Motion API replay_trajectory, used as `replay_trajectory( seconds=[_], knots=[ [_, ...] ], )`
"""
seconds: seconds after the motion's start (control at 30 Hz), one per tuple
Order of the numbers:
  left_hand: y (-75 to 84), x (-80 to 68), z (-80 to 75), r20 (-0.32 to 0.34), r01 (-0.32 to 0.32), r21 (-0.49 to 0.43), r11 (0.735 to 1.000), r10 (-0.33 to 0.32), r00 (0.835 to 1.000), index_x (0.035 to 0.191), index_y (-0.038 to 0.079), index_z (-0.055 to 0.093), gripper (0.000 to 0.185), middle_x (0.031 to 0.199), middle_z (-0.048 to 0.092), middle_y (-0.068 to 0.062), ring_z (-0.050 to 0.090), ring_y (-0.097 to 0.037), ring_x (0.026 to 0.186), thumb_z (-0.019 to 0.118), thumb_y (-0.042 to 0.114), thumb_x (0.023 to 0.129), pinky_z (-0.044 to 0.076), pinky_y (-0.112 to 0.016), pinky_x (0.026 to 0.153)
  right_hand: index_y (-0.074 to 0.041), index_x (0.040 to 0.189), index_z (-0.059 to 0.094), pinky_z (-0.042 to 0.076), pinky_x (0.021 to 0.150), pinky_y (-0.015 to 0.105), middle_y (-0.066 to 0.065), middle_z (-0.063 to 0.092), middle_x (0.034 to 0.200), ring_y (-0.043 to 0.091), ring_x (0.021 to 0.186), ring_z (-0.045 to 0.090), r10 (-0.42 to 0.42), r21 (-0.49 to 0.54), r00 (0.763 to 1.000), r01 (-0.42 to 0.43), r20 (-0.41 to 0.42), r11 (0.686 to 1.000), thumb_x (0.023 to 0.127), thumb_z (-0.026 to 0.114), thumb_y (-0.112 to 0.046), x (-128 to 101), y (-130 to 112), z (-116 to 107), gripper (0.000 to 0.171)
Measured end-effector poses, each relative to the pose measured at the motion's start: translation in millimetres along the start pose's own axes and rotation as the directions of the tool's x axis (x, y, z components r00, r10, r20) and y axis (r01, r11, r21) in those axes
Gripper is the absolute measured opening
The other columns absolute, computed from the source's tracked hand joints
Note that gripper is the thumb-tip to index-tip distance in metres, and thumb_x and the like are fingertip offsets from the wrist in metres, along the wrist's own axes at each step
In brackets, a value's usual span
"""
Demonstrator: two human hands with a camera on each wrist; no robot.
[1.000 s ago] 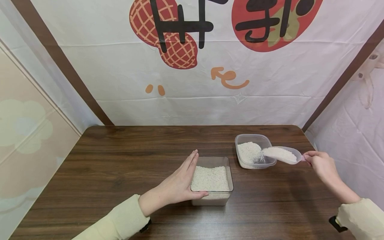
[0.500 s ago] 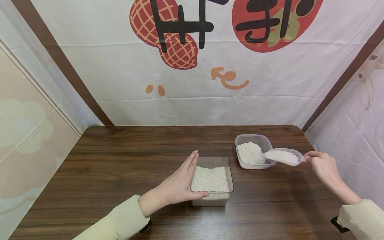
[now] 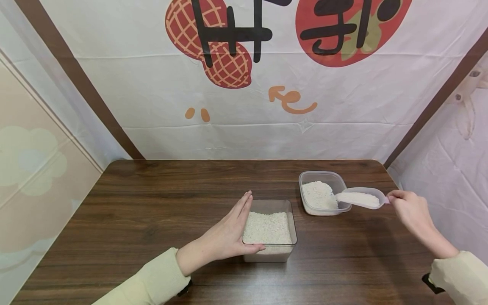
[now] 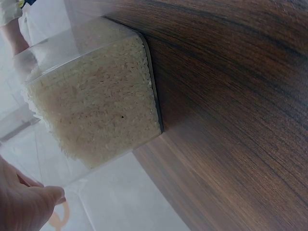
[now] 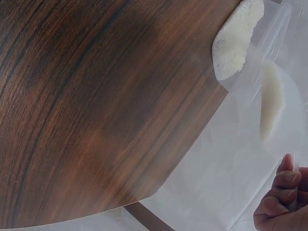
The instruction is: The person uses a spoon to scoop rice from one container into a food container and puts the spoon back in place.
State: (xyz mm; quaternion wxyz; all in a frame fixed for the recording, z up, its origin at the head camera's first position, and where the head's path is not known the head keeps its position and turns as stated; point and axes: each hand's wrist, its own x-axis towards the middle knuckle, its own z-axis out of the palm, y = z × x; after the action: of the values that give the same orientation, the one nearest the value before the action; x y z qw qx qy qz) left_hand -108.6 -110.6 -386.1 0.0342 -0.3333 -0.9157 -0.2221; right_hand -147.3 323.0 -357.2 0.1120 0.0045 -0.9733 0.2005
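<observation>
Head view overhead; wrist views close

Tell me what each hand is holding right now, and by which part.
The right hand pinches the clear scoop of rice by its handle end. The left hand holds nothing: its straight fingers rest against the side of the square rice container.
</observation>
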Motion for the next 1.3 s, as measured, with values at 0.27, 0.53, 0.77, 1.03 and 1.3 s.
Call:
replay_trajectory(
  seconds=[0.27, 0.53, 0.77, 1.03, 1.3],
  knots=[
    [0.6, -0.2, -0.9, 0.002, 0.008, -0.002, 1.000, -0.008, 1.000, 0.142, -0.009, 0.010, 0.108, 0.151, 0.003, -0.015, 0.009, -0.021, 0.138, 0.060, 0.060, 0.075, 0.023, -0.035, 0.107, 0.000, 0.078, 0.067, 0.031, 0.049, 0.029, 0.001, 0.054, 0.057, 0.017, 0.054, 0.042, -0.031, -0.008, 0.999, 0.031, -0.035, 0.999, 0.085, 0.045, -0.010, 2, -2, -2, 0.025],
    [0.9, -0.6, -1.3, 0.011, 0.016, -0.007, 1.000, -0.016, 1.000, 0.143, -0.007, 0.007, 0.109, 0.152, 0.002, -0.015, 0.008, -0.021, 0.138, 0.060, 0.060, 0.075, 0.022, -0.035, 0.108, 0.000, 0.077, 0.067, 0.032, 0.050, 0.029, 0.005, 0.057, 0.061, 0.019, 0.057, 0.045, -0.040, -0.011, 0.998, 0.039, -0.042, 0.999, 0.084, 0.045, -0.009, 4, -5, -7, 0.025],
    [1.1, -0.3, -1.6, 0.011, 0.011, -0.001, 1.000, -0.011, 1.000, 0.142, -0.008, 0.008, 0.109, 0.151, 0.002, -0.016, 0.009, -0.022, 0.138, 0.061, 0.059, 0.075, 0.022, -0.035, 0.108, 0.001, 0.080, 0.067, 0.032, 0.051, 0.029, 0.004, 0.056, 0.060, 0.021, 0.058, 0.046, -0.038, -0.010, 0.998, 0.037, -0.040, 0.999, 0.086, 0.043, -0.009, 6, -8, -11, 0.027],
    [1.1, 0.3, -1.2, 0.012, 0.008, 0.005, 1.000, -0.009, 1.000, 0.142, -0.008, 0.008, 0.108, 0.151, 0.002, -0.016, 0.009, -0.022, 0.138, 0.061, 0.059, 0.075, 0.022, -0.035, 0.107, 0.001, 0.079, 0.066, 0.030, 0.049, 0.028, 0.000, 0.049, 0.054, 0.017, 0.053, 0.041, -0.057, -0.014, 0.997, 0.056, -0.055, 0.998, 0.084, 0.044, -0.008, 9, -9, -16, 0.025],
    [1.4, -0.5, -1.0, 0.017, 0.028, -0.002, 1.000, -0.028, 0.999, 0.143, -0.007, 0.008, 0.108, 0.152, 0.001, -0.014, 0.009, -0.021, 0.138, 0.060, 0.059, 0.075, 0.023, -0.035, 0.107, 0.000, 0.079, 0.067, 0.030, 0.049, 0.028, 0.001, 0.051, 0.055, 0.018, 0.054, 0.042, -0.056, -0.009, 0.996, 0.055, -0.064, 0.998, 0.084, 0.044, -0.007, 9, -9, -16, 0.024]
  ],
)
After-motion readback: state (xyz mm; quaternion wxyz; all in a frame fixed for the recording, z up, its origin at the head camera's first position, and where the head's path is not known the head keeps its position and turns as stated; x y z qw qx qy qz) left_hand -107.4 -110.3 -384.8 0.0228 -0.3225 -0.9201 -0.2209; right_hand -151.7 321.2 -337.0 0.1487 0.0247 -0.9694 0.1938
